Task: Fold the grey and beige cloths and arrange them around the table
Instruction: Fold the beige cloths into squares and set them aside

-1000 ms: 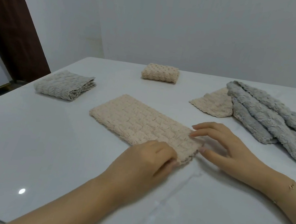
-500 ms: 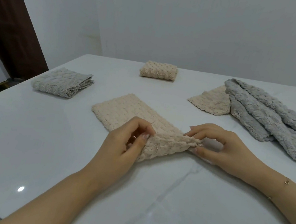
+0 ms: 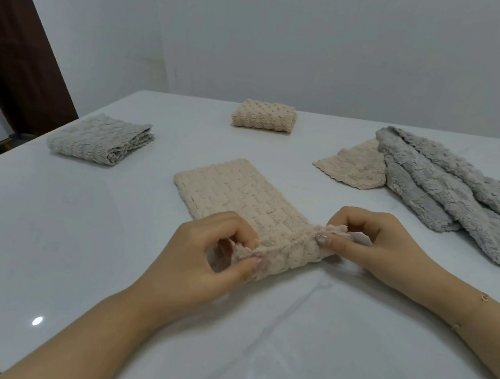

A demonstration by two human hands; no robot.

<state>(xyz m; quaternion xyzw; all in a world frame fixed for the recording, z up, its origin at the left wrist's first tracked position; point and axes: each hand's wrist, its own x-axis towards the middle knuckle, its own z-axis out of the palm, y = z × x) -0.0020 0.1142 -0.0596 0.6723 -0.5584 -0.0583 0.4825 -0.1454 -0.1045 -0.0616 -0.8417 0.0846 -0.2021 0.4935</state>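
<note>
Head view: grey cloth pile (image 3: pixel 456 202) covers a beige cloth (image 3: pixel 351 169).

Soft, even, fairly bright indoor light fills the scene, with a cool grey cast. It comes from above: small round lamp reflections glint on the glossy white table (image 3: pixel 35 253) near its front edge, and the surface carries a broad pale sheen. Shadows are faint and diffuse, thin under the hands and cloths. Wide-angle distortion tilts the dark door frame (image 3: pixel 19 48) at left and bends the table edges. Detail looks slightly soft and compressed
</note>
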